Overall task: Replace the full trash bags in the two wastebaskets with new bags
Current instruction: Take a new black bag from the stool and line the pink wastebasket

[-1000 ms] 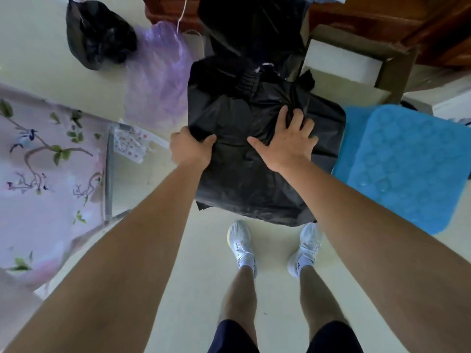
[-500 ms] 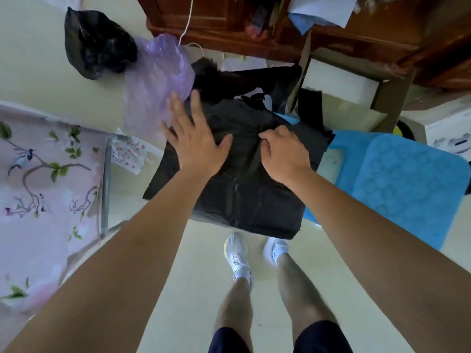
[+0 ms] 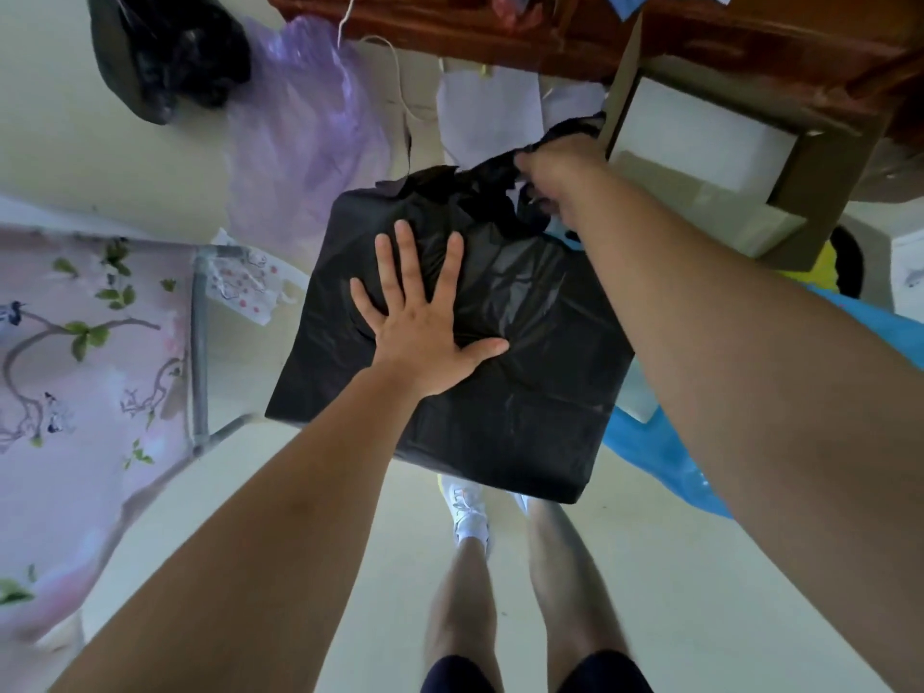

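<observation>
A new black trash bag lies spread flat in front of me at about waist height, over what looks like a blue surface. My left hand rests flat on its middle with fingers spread. My right hand is closed on the bag's crumpled far end, near the handles. A full black trash bag sits tied on the floor at the top left. No wastebasket is clearly visible.
A translucent purple bag lies on the floor beside the full one. A folding table with a pink floral cloth stands to my left. An open cardboard box and dark wooden furniture are ahead. A blue mat is at my right.
My left hand slid down to the middle of the bag and flattened. My right hand moved forward and gripped the bag's far end. The bag now lies stretched out flatter.
</observation>
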`<state>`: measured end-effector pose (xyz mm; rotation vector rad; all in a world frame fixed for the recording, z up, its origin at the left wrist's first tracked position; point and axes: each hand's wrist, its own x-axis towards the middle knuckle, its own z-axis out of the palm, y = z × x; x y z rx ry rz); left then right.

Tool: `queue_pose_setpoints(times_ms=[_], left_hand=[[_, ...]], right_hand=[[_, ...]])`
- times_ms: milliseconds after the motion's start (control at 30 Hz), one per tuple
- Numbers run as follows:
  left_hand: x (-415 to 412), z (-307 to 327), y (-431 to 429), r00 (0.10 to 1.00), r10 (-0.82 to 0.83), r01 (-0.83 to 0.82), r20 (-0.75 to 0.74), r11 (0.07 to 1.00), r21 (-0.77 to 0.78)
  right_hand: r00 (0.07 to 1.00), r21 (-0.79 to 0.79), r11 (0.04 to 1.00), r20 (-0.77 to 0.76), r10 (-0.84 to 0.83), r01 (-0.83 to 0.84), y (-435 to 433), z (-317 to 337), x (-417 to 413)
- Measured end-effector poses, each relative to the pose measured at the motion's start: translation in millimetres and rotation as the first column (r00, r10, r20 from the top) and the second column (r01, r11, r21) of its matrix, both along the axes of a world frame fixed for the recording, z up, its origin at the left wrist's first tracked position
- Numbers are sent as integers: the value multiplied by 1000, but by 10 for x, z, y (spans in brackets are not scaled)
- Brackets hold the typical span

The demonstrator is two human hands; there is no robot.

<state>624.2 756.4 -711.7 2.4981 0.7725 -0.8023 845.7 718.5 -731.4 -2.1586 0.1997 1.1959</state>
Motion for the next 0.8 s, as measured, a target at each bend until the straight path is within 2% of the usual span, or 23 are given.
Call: queue_pose_setpoints(times_ms=[33, 67, 100, 167, 233, 367, 500, 567, 633, 700, 800], left_hand=[[3, 11, -2, 1000, 2, -2, -5, 1000, 2], [10, 15, -3, 1000, 2, -2, -9, 1000, 2], [17, 19, -2, 1000, 4, -4, -14, 1000, 0], [28, 29, 6, 1000, 11, -11, -25, 1000, -1], [38, 37, 9, 999, 5, -5, -44, 1000, -1], [71, 60, 5, 994, 7, -8, -105, 1000, -14], [153, 148, 46, 978, -11, 4, -208, 999, -32], [184, 253, 31, 979, -29, 33, -201, 999, 15], [181, 422, -25, 988, -82, 99, -133, 988, 121], [174, 663, -112, 990, -140, 138, -4, 972, 190], [151, 1195, -259, 976, -96, 71, 194, 988, 135]], right_hand=[[983, 110, 982, 88, -162, 152, -2, -12, 67], [923, 234, 917, 138, -359, 322, -16, 32, 176], [834, 359, 810, 133, -535, 463, -40, 77, 312], [709, 531, 622, 54, -703, 576, -157, 255, 604], [699, 583, 557, -26, -714, 591, -348, 373, 864], [777, 569, 637, -5, -630, 520, -623, 647, 760], [789, 554, 629, -88, -608, 546, -847, 1055, 226], [777, 585, 593, -105, -621, 553, -995, 1319, 12], [759, 647, 542, -88, -646, 536, -1169, 1691, -139], [714, 702, 475, -67, -697, 530, -1358, 2140, -219], [638, 752, 387, -57, -768, 534, -1637, 2768, -321]])
